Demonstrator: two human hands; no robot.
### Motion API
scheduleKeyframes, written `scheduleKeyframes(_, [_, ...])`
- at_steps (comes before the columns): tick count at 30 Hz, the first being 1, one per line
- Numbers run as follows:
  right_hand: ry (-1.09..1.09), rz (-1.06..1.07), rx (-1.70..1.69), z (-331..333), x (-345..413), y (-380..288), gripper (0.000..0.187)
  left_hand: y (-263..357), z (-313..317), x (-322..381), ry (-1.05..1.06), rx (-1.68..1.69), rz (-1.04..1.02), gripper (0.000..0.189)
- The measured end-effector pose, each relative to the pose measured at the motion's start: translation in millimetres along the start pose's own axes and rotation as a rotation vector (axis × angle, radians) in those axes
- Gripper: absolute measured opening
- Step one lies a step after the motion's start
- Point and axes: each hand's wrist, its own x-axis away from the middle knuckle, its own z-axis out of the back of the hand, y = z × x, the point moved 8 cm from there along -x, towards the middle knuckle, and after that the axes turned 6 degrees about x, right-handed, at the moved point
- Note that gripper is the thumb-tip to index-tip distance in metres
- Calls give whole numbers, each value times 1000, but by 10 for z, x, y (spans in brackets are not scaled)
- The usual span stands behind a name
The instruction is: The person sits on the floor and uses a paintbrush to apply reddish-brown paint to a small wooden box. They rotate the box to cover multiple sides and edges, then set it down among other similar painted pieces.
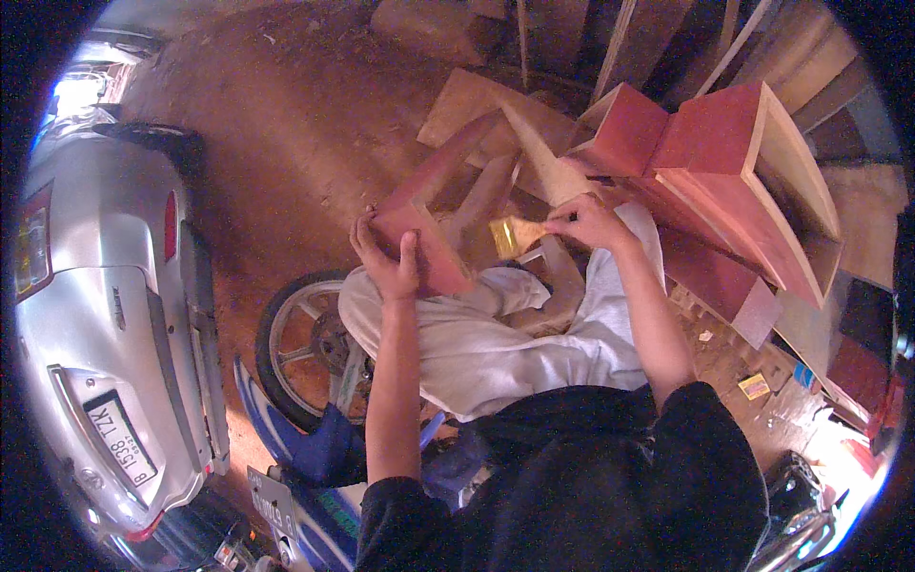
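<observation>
In the head view, my left hand [389, 261] grips the near corner of an angled wooden box piece [444, 250]. Its outer faces are reddish, while its edges show pale bare wood. The thumb lies across the near face, with the fingers around the left side. My right hand [590, 222] pinches the handle of a flat paintbrush [516, 237], whose wide yellowish end points left towards the piece. A gap separates the brush from the near face. Below both hands are my crossed legs in light trousers [493, 350].
Red-faced wooden boxes [715, 136] stand at my right. Planks [615, 50] lean at the back, near a flat board [461, 107]. A silver car [107, 214] and a motorcycle wheel [307, 350] are on my left. A small yellow box [753, 386] lies on the right.
</observation>
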Motion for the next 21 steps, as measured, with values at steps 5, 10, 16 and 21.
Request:
scheduleKeyframes(5, [409, -164, 200, 315, 25, 148, 31, 67, -6, 0, -11, -25, -31, 71])
scheduleKeyframes(10, [112, -48, -213, 0, 10, 130, 35, 74, -34, -12, -35, -5, -31, 71])
scheduleKeyframes(16, [280, -295, 201, 86, 24, 397, 32, 78, -35, -1, -25, -3, -22, 69])
scheduleKeyframes(21, [116, -189, -114, -139, -15, 421, 33, 85, -42, -14, -41, -11, -42, 70])
